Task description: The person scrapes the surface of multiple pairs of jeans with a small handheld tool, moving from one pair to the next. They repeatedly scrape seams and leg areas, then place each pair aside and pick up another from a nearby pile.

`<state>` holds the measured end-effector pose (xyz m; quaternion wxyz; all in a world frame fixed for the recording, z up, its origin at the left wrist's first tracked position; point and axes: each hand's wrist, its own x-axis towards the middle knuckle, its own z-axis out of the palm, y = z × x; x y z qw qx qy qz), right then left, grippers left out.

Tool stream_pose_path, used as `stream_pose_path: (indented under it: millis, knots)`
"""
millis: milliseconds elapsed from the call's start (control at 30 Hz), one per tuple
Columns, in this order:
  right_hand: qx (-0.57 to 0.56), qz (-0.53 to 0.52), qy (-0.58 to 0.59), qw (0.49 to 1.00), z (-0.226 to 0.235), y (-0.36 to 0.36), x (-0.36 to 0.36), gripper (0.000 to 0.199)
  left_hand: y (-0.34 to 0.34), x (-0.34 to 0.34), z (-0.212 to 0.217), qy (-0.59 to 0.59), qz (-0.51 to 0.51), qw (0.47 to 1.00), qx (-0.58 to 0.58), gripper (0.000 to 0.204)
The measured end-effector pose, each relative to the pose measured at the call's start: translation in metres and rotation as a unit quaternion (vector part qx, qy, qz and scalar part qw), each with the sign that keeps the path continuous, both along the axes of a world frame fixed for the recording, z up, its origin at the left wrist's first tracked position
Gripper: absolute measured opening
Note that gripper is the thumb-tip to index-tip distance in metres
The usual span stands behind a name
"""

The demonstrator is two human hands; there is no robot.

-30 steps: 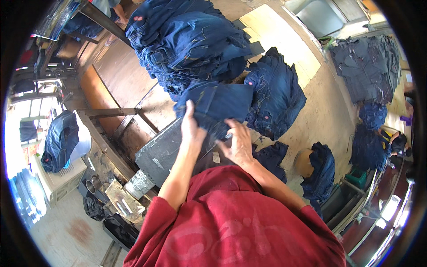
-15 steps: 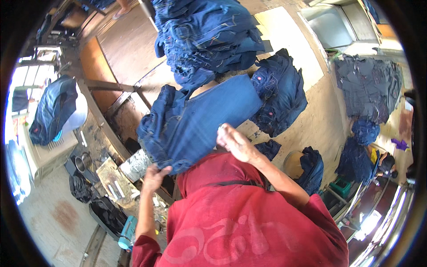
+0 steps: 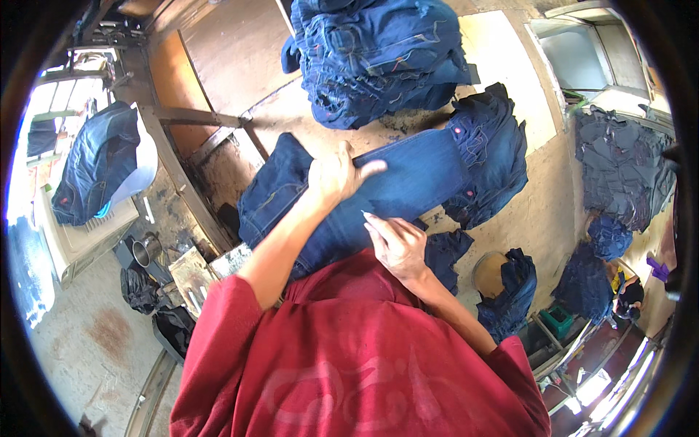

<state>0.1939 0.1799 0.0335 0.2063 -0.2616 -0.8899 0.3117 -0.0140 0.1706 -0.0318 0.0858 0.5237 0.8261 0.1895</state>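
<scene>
A pair of blue jeans (image 3: 408, 175) lies spread in front of me, its smooth leg running toward the upper right. On its far edge rests my left hand (image 3: 336, 175), fingers stretched and thumb apart, holding nothing. Nearer to my body, my right hand (image 3: 397, 249) is closed in a pinch over the leg. A small pale pointed tip sticks out between its thumb and forefinger; most of that thing is hidden by the fingers. The left part of the jeans is bunched beneath my left forearm.
A large heap of jeans (image 3: 378, 58) stands at the far side, with a smaller pile (image 3: 488, 160) to its right. Grey garments (image 3: 622, 160) lie at far right. A round stool (image 3: 491, 275) has denim over it. On the left are a metal cup (image 3: 148, 249) and denim on a machine (image 3: 98, 164).
My left hand has moved from the jeans' near left corner up to their far edge and opened. My right hand has turned and lowered toward the leg. The view has shifted slightly.
</scene>
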Motion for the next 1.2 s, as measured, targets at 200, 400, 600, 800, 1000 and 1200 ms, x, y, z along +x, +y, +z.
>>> stream_pose_path:
  millis: [200, 400, 600, 800, 1000, 1200]
  knots:
    - [0.072, 0.015, -0.029, 0.997, -0.033, -0.015, -0.028, 0.026, 0.027, -0.059, -0.063, -0.077, -0.073, 0.994, -0.021, 0.075]
    - [0.08, 0.007, -0.067, 0.994, -0.045, -0.004, -0.066, 0.017, 0.031, -0.059, -0.087, -0.074, -0.056, 0.994, 0.059, 0.06]
    - [0.052, 0.029, -0.153, 0.986, -0.045, -0.008, -0.065, 0.025, 0.028, -0.056, -0.093, -0.094, -0.031, 0.991, 0.089, 0.054]
    - [0.033, 0.015, -0.138, 0.99, -0.019, -0.023, -0.017, 0.025, 0.029, -0.055, -0.093, -0.06, -0.03, 0.997, 0.044, 0.053]
    - [0.041, 0.009, -0.109, 0.993, -0.043, -0.007, -0.05, 0.011, 0.029, -0.053, -0.09, -0.063, -0.025, 0.996, 0.065, 0.049]
    - [0.047, 0.024, -0.161, 0.985, -0.035, -0.012, -0.041, 0.029, 0.03, -0.054, -0.084, -0.045, -0.034, 0.998, 0.037, 0.049]
